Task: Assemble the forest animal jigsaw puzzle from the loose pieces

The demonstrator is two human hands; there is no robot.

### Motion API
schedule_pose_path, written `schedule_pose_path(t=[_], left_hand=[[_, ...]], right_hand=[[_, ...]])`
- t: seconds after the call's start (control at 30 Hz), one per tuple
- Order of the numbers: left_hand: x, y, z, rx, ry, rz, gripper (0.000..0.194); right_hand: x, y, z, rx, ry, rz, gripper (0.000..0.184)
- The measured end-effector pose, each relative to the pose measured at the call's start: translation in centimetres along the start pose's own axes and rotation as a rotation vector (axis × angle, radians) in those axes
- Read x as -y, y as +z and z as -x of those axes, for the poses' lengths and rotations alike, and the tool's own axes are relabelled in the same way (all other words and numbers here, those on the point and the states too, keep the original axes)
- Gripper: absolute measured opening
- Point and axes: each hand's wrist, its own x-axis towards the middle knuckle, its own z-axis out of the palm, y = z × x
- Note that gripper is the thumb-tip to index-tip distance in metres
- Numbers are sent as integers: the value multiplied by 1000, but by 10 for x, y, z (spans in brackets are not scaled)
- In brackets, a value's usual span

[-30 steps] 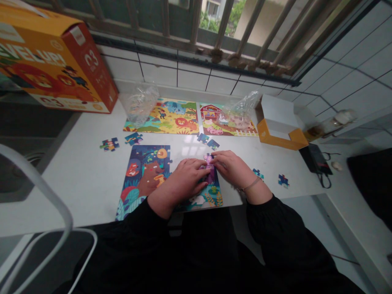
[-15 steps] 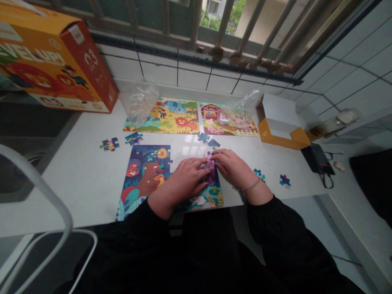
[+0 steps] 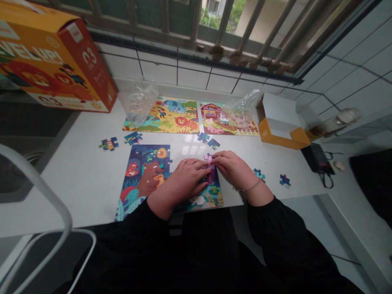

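Note:
A partly joined jigsaw puzzle [image 3: 143, 183] with a bear and a night forest lies at the counter's front edge. My left hand [image 3: 190, 176] rests on its right part, fingers stretched out and hiding some of it. At the right column, the fingertips of my right hand [image 3: 234, 168] are pressed together on the edge of a purple puzzle piece [image 3: 209, 159]. My left fingertips touch the same purple area. Two loose dark blue pieces [image 3: 213, 143] lie just beyond my hands. A teal piece [image 3: 259, 174] sits right of my right wrist, partly covered.
Two finished puzzles, a savanna one [image 3: 180, 118] and a farm one [image 3: 211, 118], lie along the wall under crumpled plastic bags [image 3: 139, 104]. Further loose pieces [image 3: 108, 143] lie left and right. A large orange box [image 3: 88, 69], a small open box [image 3: 283, 136] and a white cable [image 3: 45, 188] surround the counter.
The fingertips of my right hand have shifted slightly toward me at the purple piece, showing more of its top. My left hand stays almost still.

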Motion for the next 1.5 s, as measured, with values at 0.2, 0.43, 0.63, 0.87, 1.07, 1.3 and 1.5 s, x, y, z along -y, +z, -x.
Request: schedule_pose_path(t=[0.2,0.43,0.63,0.87,1.07,1.3,1.5], left_hand=[[0,1,0,-19,-11,11,45],[-3,-2,0,-6,-38,36,44],[-2,-1,1,-19,-25,33,48],[2,3,1,-23,-6,36,47],[0,0,1,-19,-14,19,45],[2,3,0,-27,-7,24,45],[1,-1,2,-78,-26,14,47]], right_hand=[[9,4,1,-17,56,0,17],[20,8,11,-61,176,52,15],[37,11,20,-52,178,121,29],[21,-39,54,-237,373,284,32],[5,-61,96,-49,493,344,28],[36,-37,110,-11,455,314,39],[31,-26,108,-83,502,298,29]])
